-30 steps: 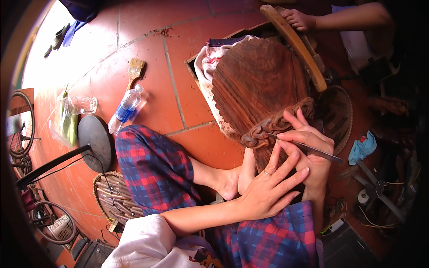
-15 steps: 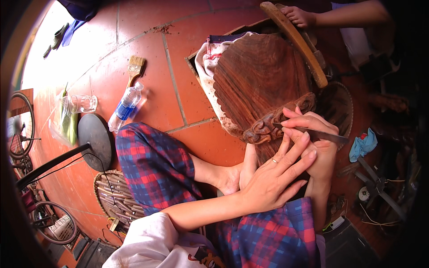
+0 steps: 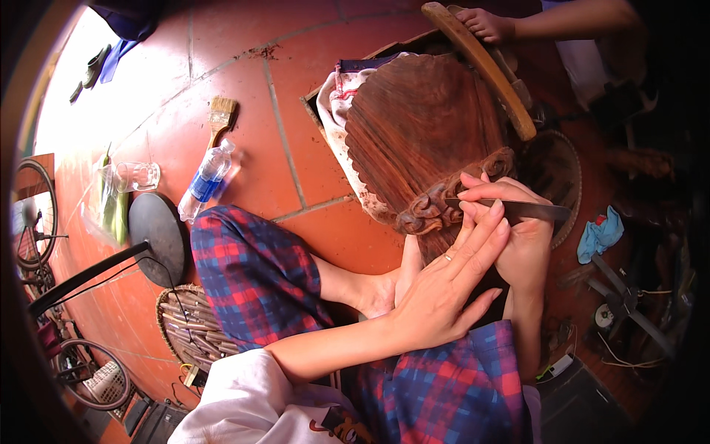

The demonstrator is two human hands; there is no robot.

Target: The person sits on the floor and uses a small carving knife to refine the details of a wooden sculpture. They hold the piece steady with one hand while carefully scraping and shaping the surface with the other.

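Observation:
A dark reddish-brown carved wooden piece [image 3: 425, 118] with a scalloped edge lies in front of me, a band of raised carving [image 3: 433, 211] along its near side. My right hand [image 3: 525, 240] is closed round a thin, dark, flat carving tool [image 3: 529, 209]. Its narrow end rests at the carved band, and its wider end sticks out to the right. My left hand [image 3: 447, 292], a ring on one finger, lies with fingers stretched out against my right hand, fingertips just under the tool. Whether those fingertips press on the tool, I cannot tell.
Pale cloth [image 3: 336, 111] lies under the wood. Another person's hand [image 3: 484, 24] rests by a curved wooden bar [image 3: 481, 70] at the far side. On the tiles at left are a brush [image 3: 222, 115], a plastic bottle [image 3: 207, 177], a glass mug [image 3: 138, 176] and a round stand base [image 3: 157, 237].
The view has shifted slightly. My right hand has turned a little, so the tool lies more level; its tip stays at the carved band. My left hand remains against the right.

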